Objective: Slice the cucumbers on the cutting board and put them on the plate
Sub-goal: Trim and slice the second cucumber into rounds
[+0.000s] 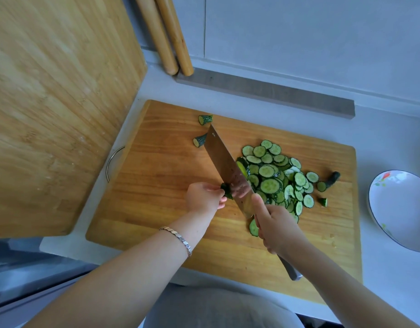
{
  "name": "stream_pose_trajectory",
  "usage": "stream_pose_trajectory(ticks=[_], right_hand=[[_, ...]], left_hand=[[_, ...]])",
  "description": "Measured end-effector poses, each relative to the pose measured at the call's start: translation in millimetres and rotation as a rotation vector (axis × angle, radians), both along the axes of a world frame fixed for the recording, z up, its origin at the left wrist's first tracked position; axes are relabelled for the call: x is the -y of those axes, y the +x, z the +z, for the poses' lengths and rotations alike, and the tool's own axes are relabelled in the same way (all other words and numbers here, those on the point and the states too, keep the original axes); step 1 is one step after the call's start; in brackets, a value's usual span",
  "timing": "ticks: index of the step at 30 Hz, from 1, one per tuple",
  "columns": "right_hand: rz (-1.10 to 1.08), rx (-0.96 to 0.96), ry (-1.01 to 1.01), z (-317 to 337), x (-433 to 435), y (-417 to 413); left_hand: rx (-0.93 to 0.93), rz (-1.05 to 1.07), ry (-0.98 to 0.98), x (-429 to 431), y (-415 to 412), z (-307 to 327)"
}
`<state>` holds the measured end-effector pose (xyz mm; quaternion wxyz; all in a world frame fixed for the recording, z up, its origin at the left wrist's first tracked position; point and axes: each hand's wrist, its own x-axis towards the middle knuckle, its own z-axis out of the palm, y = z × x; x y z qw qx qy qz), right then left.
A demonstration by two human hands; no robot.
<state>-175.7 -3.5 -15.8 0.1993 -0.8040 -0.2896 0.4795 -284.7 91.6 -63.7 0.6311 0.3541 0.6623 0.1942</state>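
We pinched the last dark stub of cucumber in the fingertips of our left hand, near the middle of the board. The cleaver stood on edge just to the right of the stub, its blade running away from us, its flat side touching the stub and mirroring our fingers. Our right hand was wrapped round the cleaver's handle, thumb laid forward toward the blade.

On the blade's other side lay the slices, a loose overlapping heap of thin green rounds on the right half of the board, a few against the steel and one by our right hand. Around them sat the trimmed bits: two end pieces by the cleaver's tip at the far side, a dark curved end just right of the heap, and a small chunk near it.

The plate, white with a flower pattern, stood on the bench to the right of the board, with no slices on the part we could see. A second, larger board rose at the left, and two wooden rolling pins leaned in the corner behind. A bracelet circled our left wrist.
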Motion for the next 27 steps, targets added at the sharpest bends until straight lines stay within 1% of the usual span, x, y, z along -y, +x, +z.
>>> stream_pose_trajectory(ticks=[10,15,17,21,27], right_hand=[[0.044,0.034,-0.053,-11,-7,-6],[-0.006,0.021,-0.041,-26,-10,-15],[-0.046,-0.011,-0.014,-28,-7,-16],[-0.171,-0.139,0.000,-19,0,-7],[-0.155,-0.147,-0.007,-4,8,1]], left_hand=[[-0.033,-0.065,0.059,0,-1,-1],[-0.051,-0.076,0.077,1,-2,-2],[-0.049,-0.064,0.077,1,-2,-3],[-0.045,-0.078,0.078,2,0,-4],[-0.051,-0.096,0.101,3,-2,-4]])
